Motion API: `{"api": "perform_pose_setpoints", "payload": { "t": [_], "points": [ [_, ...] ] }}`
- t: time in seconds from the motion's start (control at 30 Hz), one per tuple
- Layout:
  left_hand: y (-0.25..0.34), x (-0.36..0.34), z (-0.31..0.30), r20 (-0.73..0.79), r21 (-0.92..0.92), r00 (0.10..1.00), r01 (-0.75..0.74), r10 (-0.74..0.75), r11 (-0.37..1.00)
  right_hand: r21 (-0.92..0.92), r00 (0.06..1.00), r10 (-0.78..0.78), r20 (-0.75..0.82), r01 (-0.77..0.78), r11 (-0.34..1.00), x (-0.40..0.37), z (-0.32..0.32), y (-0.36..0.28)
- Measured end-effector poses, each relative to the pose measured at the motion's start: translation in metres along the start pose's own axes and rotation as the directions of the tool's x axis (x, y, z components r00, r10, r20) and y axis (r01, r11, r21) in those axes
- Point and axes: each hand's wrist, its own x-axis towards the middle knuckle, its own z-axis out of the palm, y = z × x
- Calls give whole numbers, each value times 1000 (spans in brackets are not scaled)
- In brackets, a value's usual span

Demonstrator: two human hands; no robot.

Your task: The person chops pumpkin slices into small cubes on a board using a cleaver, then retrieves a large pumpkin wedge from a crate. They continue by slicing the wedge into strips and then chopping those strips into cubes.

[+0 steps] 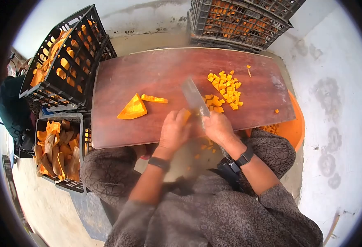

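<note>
My right hand (221,128) is closed around the handle of a broad-bladed knife (194,95), whose blade points up and to the left over the board. Close to the blade's left side, my left hand (173,131) has its fingers curled on a small piece of orange pumpkin (186,116), mostly hidden by them. Diced pumpkin (229,92) lies in a loose pile to the right of the knife. Further left on the reddish-brown board (119,78) rest a pumpkin wedge (133,108) and a cut pumpkin strip (154,99).
Black crates of pumpkin pieces stand at the left (72,61) and at the back (240,24). A lower crate (82,136) holds peelings. Under the board's right end is an orange basin (298,119) with more cubes. A white wall (333,103) borders the right side.
</note>
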Motion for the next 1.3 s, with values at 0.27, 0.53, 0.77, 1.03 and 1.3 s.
{"api": "perform_pose_setpoints", "payload": {
  "t": [0.27,0.53,0.77,1.03,1.3],
  "points": [
    [-14,-1,8,32,27,999,-18,17,999,-102,995,-94,30,96,990,-22,-13,-6],
    [-18,2,14,22,36,999,-36,36,999,-147,994,-50,99,64,987,-22,-18,-9],
    [-20,0,21,-41,10,997,-70,70,997,-191,984,33,175,1,982,-19,-24,-20],
    [-16,2,19,-38,6,994,-101,101,995,-229,976,19,217,32,973,1,-2,-19],
    [-14,-1,17,-107,-31,986,-135,131,990,-97,996,-47,73,54,994,6,9,8]
  ]
}}
